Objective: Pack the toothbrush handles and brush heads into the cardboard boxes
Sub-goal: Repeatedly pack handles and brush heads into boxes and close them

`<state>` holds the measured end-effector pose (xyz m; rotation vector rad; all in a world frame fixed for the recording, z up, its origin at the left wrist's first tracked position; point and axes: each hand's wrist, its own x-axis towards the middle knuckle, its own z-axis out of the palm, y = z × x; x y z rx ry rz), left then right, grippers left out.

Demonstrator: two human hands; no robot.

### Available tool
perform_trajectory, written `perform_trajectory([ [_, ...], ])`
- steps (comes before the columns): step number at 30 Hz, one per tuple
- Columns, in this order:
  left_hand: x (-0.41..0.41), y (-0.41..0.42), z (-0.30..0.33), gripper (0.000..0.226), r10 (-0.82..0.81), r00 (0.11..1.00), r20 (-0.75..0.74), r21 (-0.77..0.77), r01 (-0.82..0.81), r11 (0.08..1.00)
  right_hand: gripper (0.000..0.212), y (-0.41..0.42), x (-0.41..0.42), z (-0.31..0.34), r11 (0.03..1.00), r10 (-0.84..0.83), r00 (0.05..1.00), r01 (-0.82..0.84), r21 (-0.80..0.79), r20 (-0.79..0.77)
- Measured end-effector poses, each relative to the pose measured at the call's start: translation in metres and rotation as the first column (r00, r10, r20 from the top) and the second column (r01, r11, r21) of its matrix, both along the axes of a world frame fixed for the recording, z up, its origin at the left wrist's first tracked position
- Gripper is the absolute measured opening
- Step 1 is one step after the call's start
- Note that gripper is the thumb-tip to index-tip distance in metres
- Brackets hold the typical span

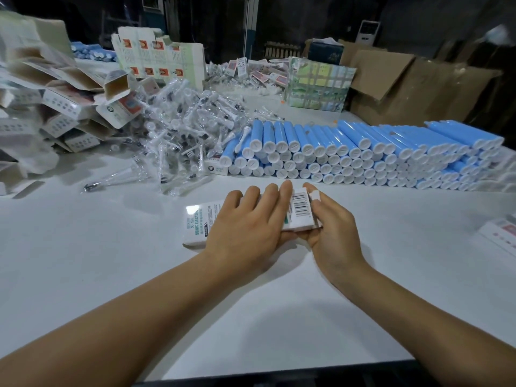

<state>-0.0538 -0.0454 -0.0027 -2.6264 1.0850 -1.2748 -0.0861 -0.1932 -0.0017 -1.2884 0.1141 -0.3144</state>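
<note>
A white cardboard box (196, 220) with a barcode lies on its side on the white table (251, 317) in front of me. My left hand (245, 219) holds it from above, fingers over its top and thumb beneath. My right hand (329, 227) grips the box's right end, a white plaster on the index finger at the end flap. Behind stands a long stack of blue toothbrush handles (363, 155) with white end caps. To its left lies a heap of brush heads (181, 129) in clear wrappers.
Opened empty boxes (69, 101) are heaped at the far left. Flat box blanks (156, 60) stand upright at the back, beside a patterned bag (318, 85) and brown cartons (418, 85). Another box (499, 233) lies at the right edge.
</note>
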Motion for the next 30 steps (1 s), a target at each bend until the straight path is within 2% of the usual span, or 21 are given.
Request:
perform_trajectory([
  [10, -0.005, -0.007, -0.003, 0.07, 0.028, 0.997, 0.078, 0.08, -0.035, 0.996, 0.033, 0.005, 0.002, -0.007, 0.984, -0.17, 0.985, 0.168, -0.062, -0.038],
  [14, -0.006, -0.009, -0.002, 0.072, 0.048, 0.996, 0.08, 0.071, -0.054, 0.996, 0.036, 0.008, 0.002, -0.007, 0.99, -0.132, 0.991, 0.131, -0.051, -0.025],
  [16, -0.006, -0.009, -0.001, 0.071, 0.061, 0.995, 0.075, 0.068, -0.066, 0.996, 0.037, 0.009, 0.001, -0.007, 0.991, -0.093, 0.996, 0.091, -0.095, -0.016],
  [19, -0.006, -0.004, 0.001, 0.07, 0.062, 0.997, 0.055, 0.085, -0.067, 0.994, 0.057, 0.01, -0.001, -0.008, 0.971, -0.055, 0.998, 0.047, -0.234, -0.027],
  [21, -0.007, -0.001, 0.002, 0.073, 0.092, 0.996, 0.006, 0.084, -0.093, 0.992, 0.068, 0.01, -0.001, -0.009, 0.962, -0.036, 0.998, 0.023, -0.272, -0.042],
  [23, -0.008, -0.001, 0.003, 0.078, 0.134, 0.99, -0.04, 0.087, -0.13, 0.988, 0.061, 0.01, -0.003, -0.01, 0.951, -0.053, 0.998, 0.039, -0.306, -0.038],
  [26, -0.009, -0.001, 0.003, 0.074, 0.155, 0.987, -0.034, 0.106, -0.151, 0.983, 0.03, 0.013, -0.006, -0.009, 0.909, -0.071, 0.997, 0.063, -0.412, -0.003],
  [30, -0.009, -0.005, 0.004, 0.073, 0.169, 0.986, -0.006, 0.13, -0.166, 0.977, 0.028, 0.015, -0.006, -0.01, 0.842, -0.125, 0.991, 0.126, -0.524, 0.037],
])
